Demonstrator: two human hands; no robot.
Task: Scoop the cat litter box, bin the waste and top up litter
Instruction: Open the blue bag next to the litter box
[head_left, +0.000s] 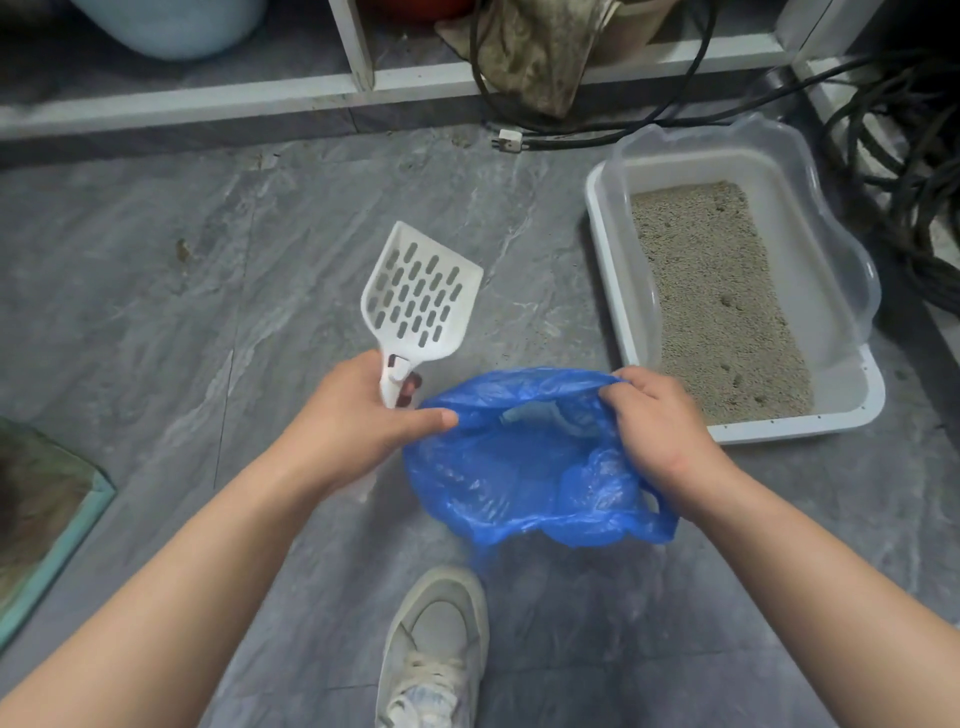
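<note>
While the blue plastic bag (524, 467) is held open between both hands, scooping has not visibly begun.

Item: left hand (358, 415). Grip holding the handle of the white slotted scoop (418, 296), blade up and empty; thumb extended to the bag's left rim.

Item: right hand (654, 415). Grip pinching the bag's right rim, fingers curled over the edge.

Item: blue plastic bag. Mouth stretched open, hanging above the grey tiled floor (182, 312), just beside the near corner of the litter box. Nothing identifiable inside.

Item: litter box (613, 270). White tray with a clear raised rim, on the floor at right. Pale granular litter (711, 291) covers the bottom, shallow by the look of it, with a few darker clumps and dents.

Item: black cables (904, 171), coiled beyond the box; a white plug (510, 140) lies on the floor.

Item: pale shoe (436, 644), directly below the bag.

Handling note, as judgement: the step in hand is readying the bag. It would go best with the mouth kept wide and low, close to the box edge, so one hand alone can hold it while the scoop works. Sift each load over the tray before tipping, lest clean litter be binned or spilled.

Markings: no brand, label or legible writing on scoop, bag or box.
</note>
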